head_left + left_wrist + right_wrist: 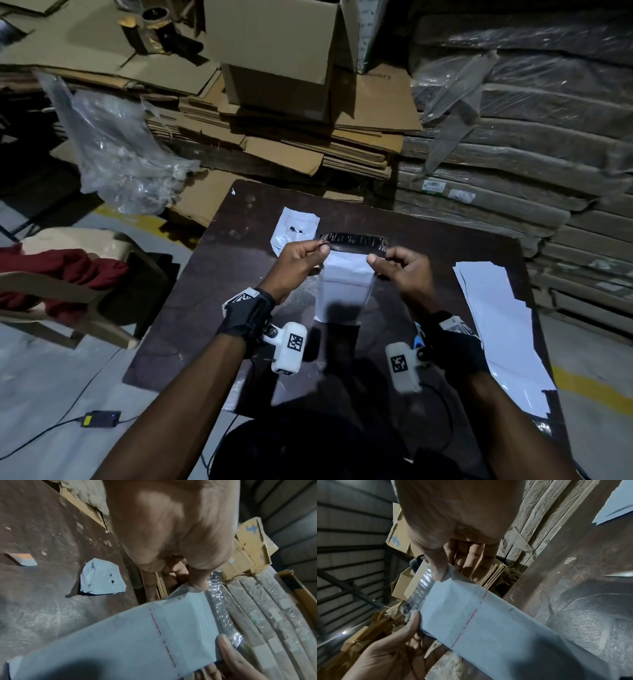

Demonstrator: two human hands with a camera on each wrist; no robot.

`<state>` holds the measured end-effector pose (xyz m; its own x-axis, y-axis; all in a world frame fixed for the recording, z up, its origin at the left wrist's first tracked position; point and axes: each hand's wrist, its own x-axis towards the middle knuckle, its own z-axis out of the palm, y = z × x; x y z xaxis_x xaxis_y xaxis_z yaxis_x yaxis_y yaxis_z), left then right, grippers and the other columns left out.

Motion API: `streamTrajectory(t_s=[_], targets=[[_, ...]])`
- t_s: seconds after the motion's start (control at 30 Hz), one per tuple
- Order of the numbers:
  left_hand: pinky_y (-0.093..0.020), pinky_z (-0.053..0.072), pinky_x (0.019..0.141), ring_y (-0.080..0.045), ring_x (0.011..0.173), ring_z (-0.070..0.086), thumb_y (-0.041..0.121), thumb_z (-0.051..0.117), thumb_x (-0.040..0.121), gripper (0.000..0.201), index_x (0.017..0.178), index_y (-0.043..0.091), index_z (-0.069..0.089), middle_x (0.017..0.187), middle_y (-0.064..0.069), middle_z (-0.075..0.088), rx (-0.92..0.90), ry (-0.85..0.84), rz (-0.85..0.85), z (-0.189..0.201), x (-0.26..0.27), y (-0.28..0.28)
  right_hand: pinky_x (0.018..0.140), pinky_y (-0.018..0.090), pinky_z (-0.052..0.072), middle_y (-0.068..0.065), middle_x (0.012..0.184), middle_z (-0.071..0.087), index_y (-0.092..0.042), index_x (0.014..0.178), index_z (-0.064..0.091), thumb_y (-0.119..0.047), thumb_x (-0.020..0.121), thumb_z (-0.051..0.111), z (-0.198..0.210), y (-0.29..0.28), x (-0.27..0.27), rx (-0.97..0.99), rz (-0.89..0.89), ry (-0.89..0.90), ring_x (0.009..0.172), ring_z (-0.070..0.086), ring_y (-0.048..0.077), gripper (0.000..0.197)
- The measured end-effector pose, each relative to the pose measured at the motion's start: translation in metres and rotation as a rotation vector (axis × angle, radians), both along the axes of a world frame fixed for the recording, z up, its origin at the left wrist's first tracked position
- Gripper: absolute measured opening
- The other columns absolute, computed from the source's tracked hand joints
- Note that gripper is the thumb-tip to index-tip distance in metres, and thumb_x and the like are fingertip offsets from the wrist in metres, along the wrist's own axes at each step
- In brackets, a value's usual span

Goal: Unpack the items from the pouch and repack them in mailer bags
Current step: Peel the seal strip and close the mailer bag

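Note:
I hold a white mailer bag [344,287] upright above the dark table [212,308]. My left hand [301,255] pinches its top left corner and my right hand [397,265] pinches the top right corner. A glossy dark adhesive flap [352,241] stands up along the top edge. A red dashed line crosses the mailer bag [130,639] in the left wrist view and the mailer bag [488,618] in the right wrist view. The bag looks filled by a flat boxy shape. A crumpled white pouch [294,229] with torn holes lies on the table behind my left hand.
A stack of flat white mailer bags [500,329] lies along the table's right side. Flattened cardboard and an open box [284,58] pile up behind, wrapped bundles [513,137] at right, clear plastic [116,147] at left. A chair with red cloth [61,274] stands left.

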<state>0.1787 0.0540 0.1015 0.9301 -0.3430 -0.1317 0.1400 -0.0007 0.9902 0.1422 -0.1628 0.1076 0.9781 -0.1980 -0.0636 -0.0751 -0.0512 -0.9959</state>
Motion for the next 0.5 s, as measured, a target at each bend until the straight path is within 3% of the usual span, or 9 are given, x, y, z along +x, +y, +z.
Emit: streamTrajectory(t_s=[0.1,0.23,0.3,0.37,0.43,0.5], targets=[[-0.029,0.052,0.078,-0.008,0.069,0.053,0.023,0.062,0.095,0.026,0.093,-0.002,0.064,0.077,-0.008,0.045,0.001,0.067,0.073,-0.009,-0.001,-0.006,0.053,0.02,0.041,0.013,0.067,0.05,0.003,0.079,0.06,-0.009,0.082,0.075,-0.001,0.001,0.002,-0.024,-0.021,0.016,0.056,0.043,0.011,0.02],[-0.029,0.054,0.076,-0.011,0.07,0.058,0.016,0.067,0.092,0.01,0.087,0.007,0.066,0.078,-0.013,0.055,-0.047,0.045,0.155,-0.007,-0.001,-0.011,0.058,0.023,0.042,0.001,0.068,0.056,-0.012,0.086,0.065,-0.014,0.081,0.077,0.002,-0.002,0.006,-0.065,-0.054,-0.016,0.062,0.048,0.011,0.014],[-0.031,0.054,0.078,-0.012,0.073,0.059,0.016,0.066,0.092,0.008,0.091,0.009,0.07,0.079,-0.008,0.06,-0.067,0.043,0.161,-0.006,0.0,-0.01,0.064,0.019,0.047,-0.001,0.087,0.062,-0.013,0.101,0.062,-0.018,0.078,0.08,0.007,-0.001,0.008,-0.224,-0.143,-0.161,0.074,0.057,0.008,0.03],[-0.033,0.053,0.08,-0.015,0.076,0.057,0.016,0.065,0.093,0.011,0.094,0.007,0.071,0.082,-0.009,0.062,-0.055,0.033,0.181,-0.006,0.002,-0.011,0.072,0.022,0.048,0.006,0.105,0.058,-0.012,0.106,0.057,-0.02,0.076,0.082,0.011,0.001,0.011,-0.447,-0.274,-0.369,0.09,0.059,0.016,0.04],[-0.036,0.051,0.079,-0.019,0.076,0.053,0.015,0.065,0.093,0.01,0.095,0.008,0.072,0.083,-0.012,0.06,-0.056,0.004,0.2,-0.006,0.003,-0.012,0.077,0.026,0.044,0.008,0.103,0.058,-0.01,0.099,0.06,-0.024,0.079,0.077,0.017,0.006,0.014,-0.673,-0.26,-0.54,0.091,0.056,0.022,0.03],[-0.038,0.048,0.076,-0.018,0.074,0.049,0.014,0.065,0.093,0.009,0.095,0.012,0.073,0.079,-0.011,0.057,-0.055,-0.021,0.221,-0.006,0.003,-0.014,0.079,0.028,0.039,0.005,0.099,0.063,-0.012,0.09,0.067,-0.026,0.083,0.07,0.018,0.014,0.019,-0.866,-0.099,-0.611,0.093,0.056,0.025,0.016]])
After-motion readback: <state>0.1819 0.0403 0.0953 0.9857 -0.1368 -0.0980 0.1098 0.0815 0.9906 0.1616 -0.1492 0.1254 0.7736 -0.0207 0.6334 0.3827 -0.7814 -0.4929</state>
